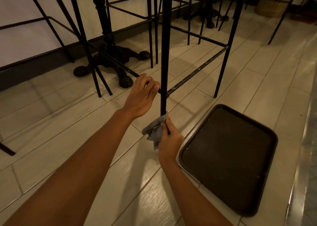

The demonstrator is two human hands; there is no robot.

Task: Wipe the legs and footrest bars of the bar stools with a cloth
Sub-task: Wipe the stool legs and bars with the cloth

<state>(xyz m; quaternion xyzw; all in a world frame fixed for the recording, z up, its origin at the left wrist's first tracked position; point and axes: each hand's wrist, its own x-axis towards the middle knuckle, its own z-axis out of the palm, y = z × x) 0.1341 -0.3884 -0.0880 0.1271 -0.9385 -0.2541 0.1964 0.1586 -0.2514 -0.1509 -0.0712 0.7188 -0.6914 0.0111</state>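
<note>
Two bare forearms entered from the lower edge of the frame, the broader one from the lower left corner, the other from the bottom centre; no sleeve, watch, bracelet or ring was worn on either; the left hand [141, 97] showed its back at the centre of the frame, knuckles and short nails visible; the right hand [170, 138], just below and to the right, showed thumb and wrist.

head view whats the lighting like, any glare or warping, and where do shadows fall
Head view: dim, warm indoor light; a glare streak runs along the glossy floor at the right edge; wide-angle bending splays the stool legs outward; soft arm shadows fall on the tiles beside the dark tray.
</note>
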